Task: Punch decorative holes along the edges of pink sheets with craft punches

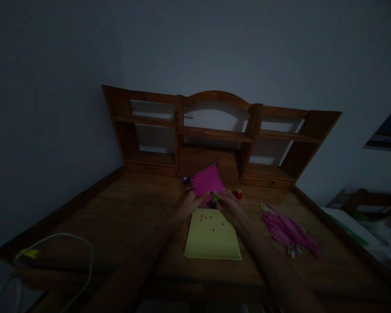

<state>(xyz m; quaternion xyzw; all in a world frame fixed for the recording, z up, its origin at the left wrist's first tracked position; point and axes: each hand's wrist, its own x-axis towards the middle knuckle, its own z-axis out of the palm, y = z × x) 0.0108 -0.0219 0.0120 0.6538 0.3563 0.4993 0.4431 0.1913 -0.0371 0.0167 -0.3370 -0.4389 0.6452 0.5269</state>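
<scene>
A pink sheet (207, 180) with a row of small punched holes along its edges is held up, tilted, over the desk. My left hand (189, 205) is closed on its lower left edge. My right hand (230, 204) is closed round a small green and purple craft punch (214, 198) at the sheet's lower corner; the fingers hide part of it. Below the hands lies a yellow paper pad (212, 241) with several tiny pink cut-outs scattered on its upper half. Behind the hands stand small punches, among them a red one (239, 194) and a purple one (185, 179).
To the right lies a heap of pink cut strips (288, 230) with some pale pieces. A wooden shelf unit (215, 134) stands at the back of the desk (117, 217). A white cable (90, 256) loops at the left front beside a yellow object (29, 253).
</scene>
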